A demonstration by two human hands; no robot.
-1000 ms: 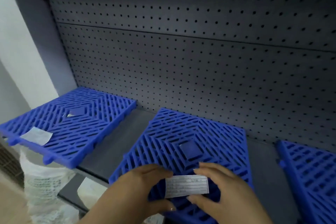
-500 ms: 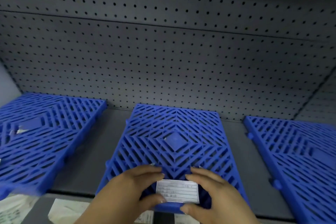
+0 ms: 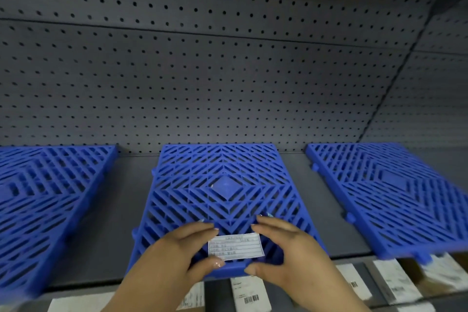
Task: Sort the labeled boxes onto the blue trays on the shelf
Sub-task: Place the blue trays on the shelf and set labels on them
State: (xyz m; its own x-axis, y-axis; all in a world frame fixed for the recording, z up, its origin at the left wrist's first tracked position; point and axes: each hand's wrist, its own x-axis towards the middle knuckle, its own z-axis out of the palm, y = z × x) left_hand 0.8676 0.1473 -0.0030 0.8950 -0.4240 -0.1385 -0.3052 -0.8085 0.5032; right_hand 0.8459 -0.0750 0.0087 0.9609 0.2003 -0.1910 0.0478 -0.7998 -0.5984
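Three blue lattice trays lie on the grey shelf: left tray (image 3: 48, 197), middle tray (image 3: 222, 177), right tray (image 3: 395, 192). A small white printed label (image 3: 235, 247) sits flat at the front edge of the middle tray. My left hand (image 3: 174, 256) curls round the label's left end, thumb under its lower corner. My right hand (image 3: 288, 253) curls round its right end, thumb just below. Boxes with white barcode labels (image 3: 249, 295) show under the shelf's front edge, mostly hidden by my arms.
A dark pegboard wall (image 3: 228, 71) backs the shelf. Bare grey shelf strips (image 3: 124, 205) run between the trays. More labelled boxes (image 3: 395, 282) sit below at the lower right.
The view has swung right, so the right tray now shows in full. Both hands stayed around the label at the middle tray's front edge.
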